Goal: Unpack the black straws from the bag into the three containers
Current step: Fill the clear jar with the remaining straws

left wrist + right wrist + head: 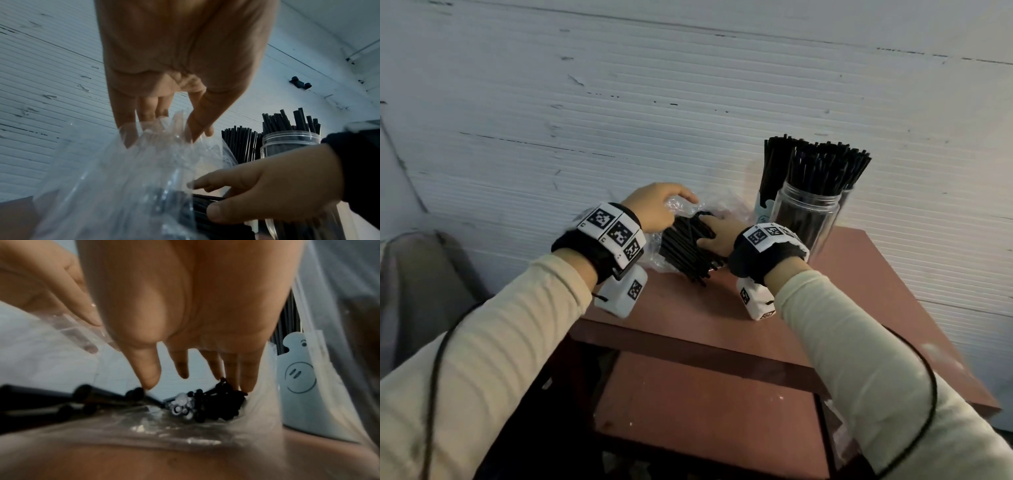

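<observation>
A clear plastic bag [681, 210] lies on the brown table [722, 329] with a bundle of black straws [683, 251] sticking out toward me. My left hand [674, 205] pinches the bag's crumpled top [144, 162] between thumb and fingers. My right hand [709, 233] reaches into the bag and grips the straws [205, 204], thumb on one side, fingers on the other. In the right wrist view its fingertips [248, 382] press on the straw ends [216, 407]. A clear jar [804, 219], a pale container with a smiley face [298, 386] and a third container [847, 193] stand right of the bag, each packed with upright straws.
A white ribbed wall [619, 102] runs close behind the table. The containers crowd the table's back right corner. A lower brown shelf [705, 411] shows under the front edge. A grey chair back [421, 274] stands at the left.
</observation>
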Motion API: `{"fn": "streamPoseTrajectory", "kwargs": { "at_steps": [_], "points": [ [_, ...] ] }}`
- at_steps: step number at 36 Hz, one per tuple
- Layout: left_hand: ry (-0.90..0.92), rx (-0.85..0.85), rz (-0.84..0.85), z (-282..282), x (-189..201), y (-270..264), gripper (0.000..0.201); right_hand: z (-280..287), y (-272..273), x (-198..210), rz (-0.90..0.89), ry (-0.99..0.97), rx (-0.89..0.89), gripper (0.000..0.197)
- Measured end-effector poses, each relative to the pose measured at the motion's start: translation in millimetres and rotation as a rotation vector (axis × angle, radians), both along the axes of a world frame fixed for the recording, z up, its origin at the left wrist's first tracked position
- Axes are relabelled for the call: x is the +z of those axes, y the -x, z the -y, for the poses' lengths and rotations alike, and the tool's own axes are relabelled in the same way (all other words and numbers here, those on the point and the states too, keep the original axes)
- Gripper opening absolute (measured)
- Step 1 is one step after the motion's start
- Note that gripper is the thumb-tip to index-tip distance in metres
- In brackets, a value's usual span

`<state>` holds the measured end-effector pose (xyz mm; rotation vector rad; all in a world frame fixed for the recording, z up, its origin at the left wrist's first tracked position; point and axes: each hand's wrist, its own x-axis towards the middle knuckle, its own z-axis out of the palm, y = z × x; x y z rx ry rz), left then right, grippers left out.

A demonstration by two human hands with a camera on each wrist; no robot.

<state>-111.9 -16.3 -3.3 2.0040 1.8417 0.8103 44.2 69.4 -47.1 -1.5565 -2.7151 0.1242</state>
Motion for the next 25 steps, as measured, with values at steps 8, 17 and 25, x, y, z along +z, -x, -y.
{"fn": "streamPoseTrajectory", "kwargs": {
  "at_steps": [8,17,25],
  "points": [
    [-0.048,0.01,0.045,-2.8,3.5,-1.3,0.064,-12.9,9.4,-1.8,0.019,0.025,-0.041,0.05],
    [-0.097,-0.037,0.082,1.4,8.5,-3.9,0.057,-5.2,12.0,2.7,0.026,0.067,0.034,0.059],
    [-0.113,-0.015,0.088,7.2,9.2,-8.7,0.055,-1.8,16.7,1.7,-0.015,-0.011,0.092,0.033]
  ]
}}
